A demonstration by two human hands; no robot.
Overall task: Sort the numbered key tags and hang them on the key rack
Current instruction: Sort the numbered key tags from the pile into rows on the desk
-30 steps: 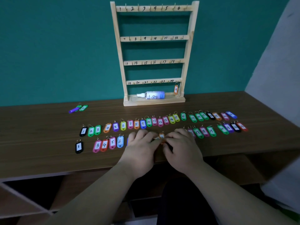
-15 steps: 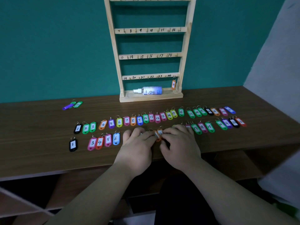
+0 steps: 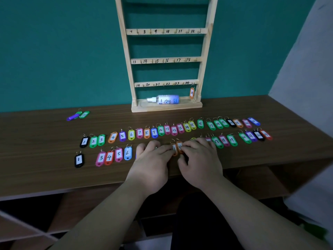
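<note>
- Head view, far left: a small cluster of purple and green tags (image 3: 77, 115) lies on the bench (image 3: 41, 159), well apart from the two sorted rows.
- Front row, left end: a black tag 1 (image 3: 79, 160) lies alone; after a gap come tags 3 to 6 (image 3: 113, 156), side by side.
- Back row (image 3: 167, 129): tags lie in number order from 1 at the left to the twenties at the right.
- Left hand (image 3: 153, 161): palm down on the front row, grip wide, fingers laid forward, a fingertip touching the left of two orange tags (image 3: 177, 147).
- Key rack (image 3: 165, 60): upright at the back of the bench; tag 24 (image 3: 191, 92) hangs on its lowest rail, and a spray bottle (image 3: 166, 99) lies in its base tray.
- Right hand (image 3: 200, 157): fingers bent, tips on the right orange tag; whether the grip pinches it cannot be told.
- Front row, right part (image 3: 232, 139): tags 17 onward lie in order.
</note>
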